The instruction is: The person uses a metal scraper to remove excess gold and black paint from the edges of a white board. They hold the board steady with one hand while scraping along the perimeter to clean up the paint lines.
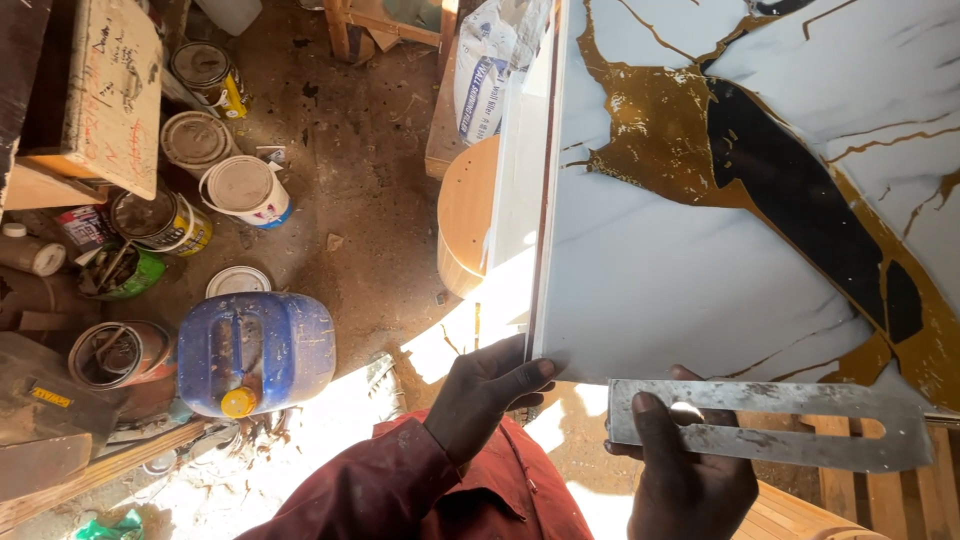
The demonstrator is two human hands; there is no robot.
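Down at the near edge of a large glossy panel (700, 290), white with gold veins and a black streak, both bare hands are at work. The left hand (485, 395), in a dark red sleeve (380, 485), curls its fingers up around the panel's near left corner, thumb and fingers pressed onto the edge so the grip is closed on the panel. The right hand (680, 470) holds a flat, worn steel blade (770, 425) with a long slot cut through it; the thumb lies across the blade's left end and the fingers wrap behind, pinching the metal. The blade lies level just below the panel's near edge, touching or nearly touching it; which one cannot be told.

A white strip (520, 160) runs along the panel's left side, and beside it stands a round wooden stool (465, 215). On the dirt floor (370, 170) to the left lies a blue plastic jerrycan (255, 350) with a yellow cap, with several paint tins (245, 190) around it, some lidded, some open. Wooden slats (880, 495) show at the lower right.
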